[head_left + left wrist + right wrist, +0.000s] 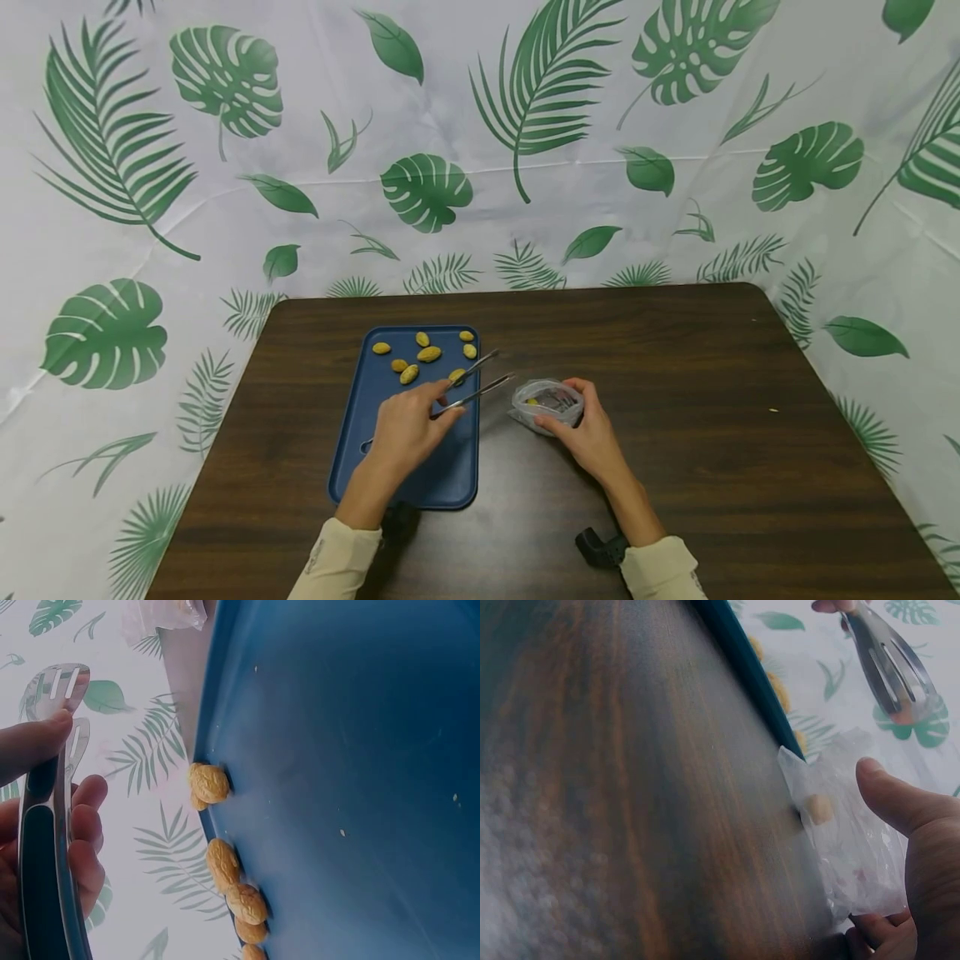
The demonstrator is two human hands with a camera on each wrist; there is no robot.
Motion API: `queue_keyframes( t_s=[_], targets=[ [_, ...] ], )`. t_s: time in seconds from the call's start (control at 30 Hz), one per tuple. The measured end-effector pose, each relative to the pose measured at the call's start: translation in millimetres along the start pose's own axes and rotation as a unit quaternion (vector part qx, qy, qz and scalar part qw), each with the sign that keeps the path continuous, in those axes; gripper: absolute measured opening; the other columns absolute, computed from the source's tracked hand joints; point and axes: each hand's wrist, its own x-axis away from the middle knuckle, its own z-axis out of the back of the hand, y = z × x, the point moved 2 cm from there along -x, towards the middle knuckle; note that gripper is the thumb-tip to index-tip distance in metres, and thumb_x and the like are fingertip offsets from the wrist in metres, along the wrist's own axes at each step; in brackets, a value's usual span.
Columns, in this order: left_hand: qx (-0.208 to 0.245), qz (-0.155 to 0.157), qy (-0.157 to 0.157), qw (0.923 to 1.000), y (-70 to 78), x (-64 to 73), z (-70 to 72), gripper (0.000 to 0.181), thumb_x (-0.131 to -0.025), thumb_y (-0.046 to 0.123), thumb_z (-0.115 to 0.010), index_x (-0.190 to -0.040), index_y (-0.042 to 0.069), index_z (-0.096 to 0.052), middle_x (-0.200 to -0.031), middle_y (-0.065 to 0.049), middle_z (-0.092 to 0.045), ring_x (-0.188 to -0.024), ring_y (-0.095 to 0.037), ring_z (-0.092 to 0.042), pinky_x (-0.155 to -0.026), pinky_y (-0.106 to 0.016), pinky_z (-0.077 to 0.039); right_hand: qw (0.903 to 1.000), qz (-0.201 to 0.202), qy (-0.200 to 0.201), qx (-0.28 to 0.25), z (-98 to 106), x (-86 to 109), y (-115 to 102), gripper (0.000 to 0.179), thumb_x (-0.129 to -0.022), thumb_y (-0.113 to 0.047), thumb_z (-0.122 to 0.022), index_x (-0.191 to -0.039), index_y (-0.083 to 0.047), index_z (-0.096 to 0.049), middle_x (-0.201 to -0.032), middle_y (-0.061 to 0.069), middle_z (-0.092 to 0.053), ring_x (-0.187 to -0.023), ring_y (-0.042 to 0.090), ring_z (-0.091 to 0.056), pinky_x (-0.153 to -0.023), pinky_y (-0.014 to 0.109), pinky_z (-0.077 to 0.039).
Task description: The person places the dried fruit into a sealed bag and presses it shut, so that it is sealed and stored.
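Observation:
My left hand [408, 421] holds a pair of metal tongs [480, 392] over the right side of a blue tray [450, 479]. The tongs' two arms stand apart with nothing between the tips; the left wrist view shows their slotted ends and dark grips. Several yellow-brown, wrinkled oval pieces [429, 354] lie toward the tray's far end. Just right of the tray, my right hand [592, 437] grips the rim of a clear plastic bag [547, 421], thumb at the near side. The bag's mouth faces up, and a tan piece [819, 808] shows through its wall.
A dark wooden table [675, 350] carries the tray and bag. Behind it hangs a white cloth [315, 233] printed with green leaves. Small pale crumbs [343, 833] dot the tray, and a tiny pale fleck [773, 410] lies on the table at right.

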Motion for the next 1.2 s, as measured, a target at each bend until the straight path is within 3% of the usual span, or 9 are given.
queue_keyframes(
  t_s=[0.43, 0.63, 0.93, 1.2],
  targets=[
    [0.001, 0.014, 0.023, 0.9996, -10.1, 4.5, 3.8, 0.04, -0.084, 0.034, -0.085, -0.117, 0.012, -0.077, -0.087, -0.001, -0.078, -0.054, -0.004, -0.049, -0.049, -0.024, -0.037, 1.0, 0.005, -0.002, 0.003, 1, -0.8, -2, 0.078, -0.082, -0.039, -0.088, -0.141, -0.015, -0.043, -0.13, 0.015, -0.061, -0.109, 0.029, -0.061, -0.093, 0.046, -0.047],
    [0.004, 0.031, 0.013, 0.9994, -13.4, 5.3, 5.0, 0.039, -0.085, 0.034, -0.085, -0.115, 0.011, -0.077, -0.087, -0.001, -0.078, -0.053, -0.005, -0.046, -0.049, -0.025, -0.036, 1.0, -0.002, -0.002, 0.009, 0, -0.1, 3, 0.078, -0.082, -0.042, -0.087, -0.141, -0.017, -0.042, -0.131, 0.014, -0.061, -0.109, 0.029, -0.062, -0.094, 0.047, -0.046],
    [-0.007, 0.047, 0.026, 0.9986, -20.1, 7.4, 7.0, 0.039, -0.085, 0.033, -0.085, -0.114, 0.009, -0.077, -0.086, -0.003, -0.078, -0.057, -0.01, -0.055, -0.052, -0.029, -0.042, 0.9999, 0.006, 0.003, 0.009, -1, 0.1, 2, 0.078, -0.082, -0.04, -0.088, -0.141, -0.016, -0.043, -0.131, 0.014, -0.061, -0.109, 0.029, -0.062, -0.093, 0.047, -0.047],
    [-0.011, 0.059, 0.032, 0.9977, -24.9, 8.2, 8.0, 0.039, -0.085, 0.031, -0.086, -0.115, 0.007, -0.076, -0.086, -0.003, -0.078, -0.055, -0.009, -0.051, -0.05, -0.028, -0.039, 0.9999, 0.01, 0.0, 0.007, 0, -0.5, 3, 0.079, -0.082, -0.038, -0.088, -0.142, -0.016, -0.042, -0.132, 0.014, -0.06, -0.11, 0.028, -0.061, -0.094, 0.047, -0.046]
  ],
)
